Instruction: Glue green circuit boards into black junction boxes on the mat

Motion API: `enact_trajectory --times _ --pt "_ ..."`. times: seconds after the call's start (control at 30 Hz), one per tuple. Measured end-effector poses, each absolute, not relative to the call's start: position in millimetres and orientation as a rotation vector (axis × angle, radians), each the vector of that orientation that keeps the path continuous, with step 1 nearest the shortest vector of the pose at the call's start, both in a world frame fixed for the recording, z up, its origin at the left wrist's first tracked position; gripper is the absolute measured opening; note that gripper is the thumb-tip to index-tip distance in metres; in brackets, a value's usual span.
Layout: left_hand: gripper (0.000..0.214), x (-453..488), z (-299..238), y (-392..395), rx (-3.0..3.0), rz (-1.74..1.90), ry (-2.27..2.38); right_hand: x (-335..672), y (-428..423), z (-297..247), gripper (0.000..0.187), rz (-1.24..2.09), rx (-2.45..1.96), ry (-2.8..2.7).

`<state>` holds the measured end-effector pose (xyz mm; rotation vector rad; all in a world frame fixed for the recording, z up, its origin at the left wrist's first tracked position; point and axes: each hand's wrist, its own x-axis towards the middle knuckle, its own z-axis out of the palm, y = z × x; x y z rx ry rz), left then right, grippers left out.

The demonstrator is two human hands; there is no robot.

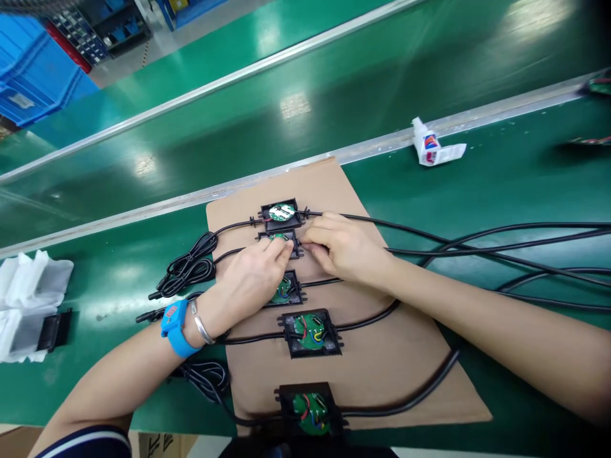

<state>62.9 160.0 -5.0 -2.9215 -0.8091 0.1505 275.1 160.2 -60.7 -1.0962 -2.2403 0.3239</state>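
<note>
Several black plastic cases with green circuit boards lie in a column on a brown cardboard sheet (372, 362). My left hand (258, 270) is closed, its fingertips pressed on the second case from the back (296, 245), covering part of its board. At that case's right end, my right hand (337, 245) pinches the black cable (405, 252); the fingers hide the exact grip. The farthest case (281, 214) has a board with a white face. Nearer me are a partly covered case (289, 287), another with coloured wires (312, 332), and the closest one (308, 407).
Coiled black cables (191, 264) lie left of the cardboard; long cables (525, 242) run off right. White wrapping (28, 299) sits at the far left of the green bench (128, 273). A crumpled white packet (434, 146) lies near the metal rail. Blue crates (42, 70) stand beyond.
</note>
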Motion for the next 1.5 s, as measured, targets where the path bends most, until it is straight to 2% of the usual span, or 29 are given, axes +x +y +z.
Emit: enact_trajectory --times 0.13,0.3,0.43,0.5,0.67,0.9,1.03,1.27,1.4,1.5 --pt "0.035 63 0 172 -3.052 0.137 -0.861 282 161 -57 0.026 0.363 -1.082 -2.252" --pt "0.029 49 3 213 -3.076 -0.276 -1.255 297 183 -49 0.023 0.239 -1.329 -2.189" --pt "0.010 35 -3 237 -2.892 -0.154 -1.513 304 200 -50 0.020 0.295 -1.465 -2.278" --pt "0.010 29 0 237 -2.957 -0.164 -1.566 305 199 -47 0.023 0.301 -1.439 -2.312" --pt "0.019 26 17 225 -2.973 -0.466 -1.656 307 186 -20 0.031 0.233 -1.428 -2.405" --pt "0.023 47 11 231 -2.898 -0.270 -1.447 291 195 -6 0.032 0.171 -1.502 -2.630" --pt "0.019 55 4 233 -2.903 -0.235 -1.434 284 198 -9 0.033 0.094 -1.495 -2.642" --pt "0.019 55 2 233 -2.885 -0.167 -1.464 277 201 -8 0.029 0.153 -1.553 -2.589" --pt "0.021 52 0 233 -2.882 -0.127 -1.481 275 207 -9 0.046 0.263 -1.507 -2.613" --pt "0.020 49 -3 232 -2.888 -0.153 -1.515 274 214 -10 0.050 0.330 -1.446 -2.705"
